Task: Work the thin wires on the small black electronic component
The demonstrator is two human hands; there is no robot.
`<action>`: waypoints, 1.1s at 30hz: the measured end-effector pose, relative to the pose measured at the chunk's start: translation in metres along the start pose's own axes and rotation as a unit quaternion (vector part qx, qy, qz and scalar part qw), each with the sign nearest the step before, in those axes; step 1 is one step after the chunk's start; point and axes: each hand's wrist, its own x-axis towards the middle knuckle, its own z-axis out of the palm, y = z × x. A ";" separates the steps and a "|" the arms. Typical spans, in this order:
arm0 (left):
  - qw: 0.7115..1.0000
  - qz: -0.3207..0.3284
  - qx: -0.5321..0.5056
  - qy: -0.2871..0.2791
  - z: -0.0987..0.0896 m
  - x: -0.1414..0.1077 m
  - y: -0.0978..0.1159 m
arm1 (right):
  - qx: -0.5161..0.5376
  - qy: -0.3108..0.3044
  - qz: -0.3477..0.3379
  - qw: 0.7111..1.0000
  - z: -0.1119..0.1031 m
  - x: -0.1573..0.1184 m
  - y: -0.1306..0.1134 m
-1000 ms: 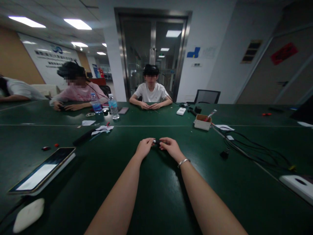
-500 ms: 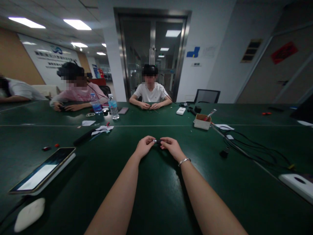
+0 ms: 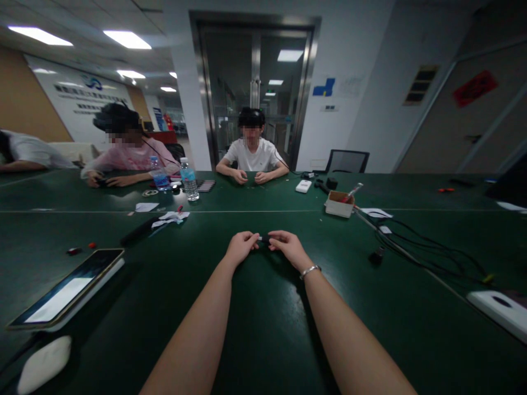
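Between my two hands, just above the green table [image 3: 263,340], is a small black piece with a silver end [image 3: 264,240]; its exact kind is too small to make out. My left hand [image 3: 241,247] pinches the silver end between thumb and fingers. The black end is gripped by the fingertips of my right hand [image 3: 286,246], which has a silver bangle at the wrist. My fingers hide parts of the piece.
At left lie a phone [image 3: 68,288] on a white block and a pale mouse-shaped object [image 3: 45,365]. Two water bottles [image 3: 189,181] stand farther back. On the right are a small box [image 3: 340,207], black cables [image 3: 428,247] and a white device [image 3: 500,310]. People sit opposite.
Both hands stay almost in place, and slightly less of the silver end shows between them. The view has shifted a little. The hands of the person opposite have moved apart.
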 end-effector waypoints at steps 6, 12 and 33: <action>1.000 -0.015 0.005 0.008 0.001 -0.001 0.001 | 0.002 -0.007 -0.001 1.000 0.001 -0.002 -0.002; 1.000 -0.008 0.027 0.013 0.000 -0.001 0.001 | 0.009 -0.020 -0.001 1.000 0.001 -0.002 -0.002; 0.997 -0.032 0.062 0.027 0.000 -0.007 0.011 | 0.014 -0.030 -0.009 0.999 -0.001 -0.002 -0.003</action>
